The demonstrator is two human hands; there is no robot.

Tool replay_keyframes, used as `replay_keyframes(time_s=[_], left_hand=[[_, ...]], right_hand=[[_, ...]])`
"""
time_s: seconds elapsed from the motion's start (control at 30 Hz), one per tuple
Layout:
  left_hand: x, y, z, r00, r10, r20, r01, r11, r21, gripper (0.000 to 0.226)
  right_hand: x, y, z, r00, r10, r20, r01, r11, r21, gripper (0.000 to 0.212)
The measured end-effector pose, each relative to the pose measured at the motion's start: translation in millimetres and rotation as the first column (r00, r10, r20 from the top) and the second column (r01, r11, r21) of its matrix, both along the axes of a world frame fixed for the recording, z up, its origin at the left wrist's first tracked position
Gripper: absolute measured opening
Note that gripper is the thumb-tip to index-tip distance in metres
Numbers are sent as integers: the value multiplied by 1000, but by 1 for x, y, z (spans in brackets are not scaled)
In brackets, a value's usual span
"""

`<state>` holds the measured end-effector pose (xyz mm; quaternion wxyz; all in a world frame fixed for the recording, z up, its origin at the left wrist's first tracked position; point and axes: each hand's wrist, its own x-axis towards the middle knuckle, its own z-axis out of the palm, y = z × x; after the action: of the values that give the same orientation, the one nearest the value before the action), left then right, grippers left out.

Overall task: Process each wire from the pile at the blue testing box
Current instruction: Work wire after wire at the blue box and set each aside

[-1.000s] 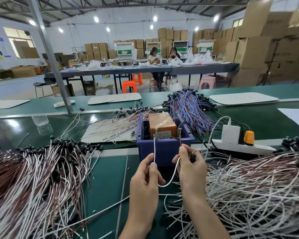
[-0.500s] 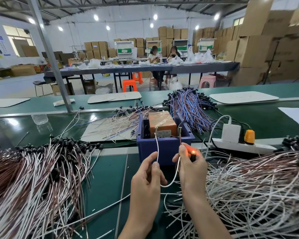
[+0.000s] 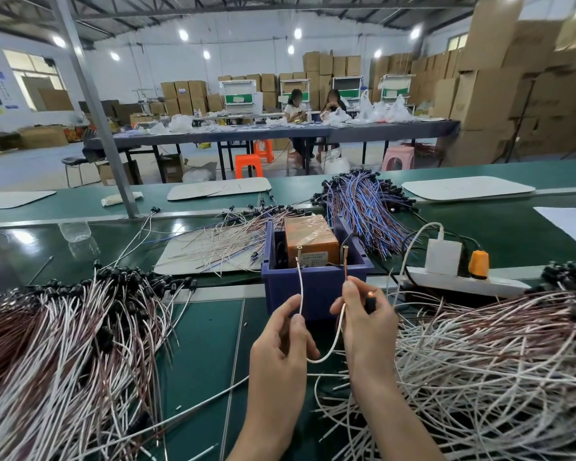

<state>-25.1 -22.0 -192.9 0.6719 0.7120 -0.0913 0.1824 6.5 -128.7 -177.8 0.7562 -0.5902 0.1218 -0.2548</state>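
glow shrinks at the box

since half a second ago the orange glow in the right hand (image 3: 366, 324) has shrunk to a small bright spot on the black lamp (image 3: 370, 299); both hands sit about where they were. left hand (image 3: 281, 347) pinches the white lead of the wire (image 3: 328, 354) between thumb and forefinger, and its tip stands up at the left pin (image 3: 299, 252) on the box (image 3: 316, 287); whether they touch is too small to tell. right hand pinches the reddish lead (image 3: 346, 269) just under the right pin (image 3: 346, 252) and curls round the lamp as well. white lead sags in a loop between the hands. box stands mid-bench (image 3: 207, 344), an orange unit (image 3: 310, 241) inside it. pile (image 3: 479, 361) of white and reddish wires fills the near right corner; another heap (image 3: 64, 344) fills the near left corner. blue bundle (image 3: 363, 207) lies behind the box, power strip (image 3: 463, 282) to its right.
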Motion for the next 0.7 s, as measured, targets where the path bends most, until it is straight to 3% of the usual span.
replay_keyframes(time_s=[0.1,0.37,0.57,0.7], left_hand=[[0,0,-2,999,47,12,-47,999,-27,27],[4,17,1,967,252,-20,-251,945,-212,30],[7,27,4,950,293,-107,-310,926,-216,35],[7,24,6,958,234,-166,-267,939,-219,39]], right_hand=[[-2,-2,0,999,-18,-29,15,997,-76,23],[-26,-12,10,996,26,87,-21,998,-60,29],[-33,-59,34,979,-146,143,119,977,178,22],[-35,-109,56,949,-282,141,245,941,231,15]])
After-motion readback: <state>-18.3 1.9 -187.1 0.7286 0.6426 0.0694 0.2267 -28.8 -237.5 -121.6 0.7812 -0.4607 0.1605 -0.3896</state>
